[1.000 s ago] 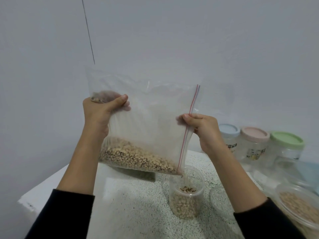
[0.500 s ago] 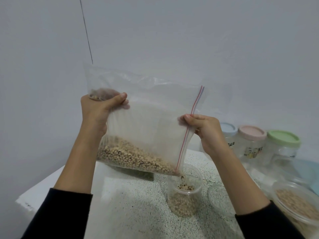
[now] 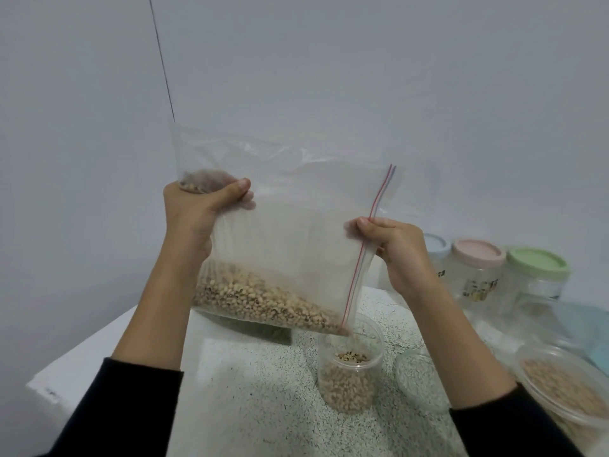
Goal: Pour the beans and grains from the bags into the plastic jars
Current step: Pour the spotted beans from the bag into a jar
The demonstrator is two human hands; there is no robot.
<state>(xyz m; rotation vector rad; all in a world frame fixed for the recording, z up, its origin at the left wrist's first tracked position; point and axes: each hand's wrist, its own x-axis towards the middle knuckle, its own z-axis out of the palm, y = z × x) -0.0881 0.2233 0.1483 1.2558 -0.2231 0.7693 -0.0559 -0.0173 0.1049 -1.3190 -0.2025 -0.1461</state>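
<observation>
bag (image 3: 286, 232): tipped steeper than a second ago, low corner over open jar (image 3: 351, 364)
beans (image 3: 260, 298): now sliding toward the zip end, falling into jar
left hand (image 3: 197, 209): clenched on bag bottom
right hand (image 3: 392, 249): pinching zip edge
jar: about half full

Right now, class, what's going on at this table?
A person holds a clear zip bag of beans tilted over an open plastic jar. The left hand grips the bag's raised closed end, and the right hand pinches the zip edge. The bag's low corner sits over the jar's mouth. The jar is partly filled. Three lidded jars stand at the back right, and a container of grains sits at the right edge.
</observation>
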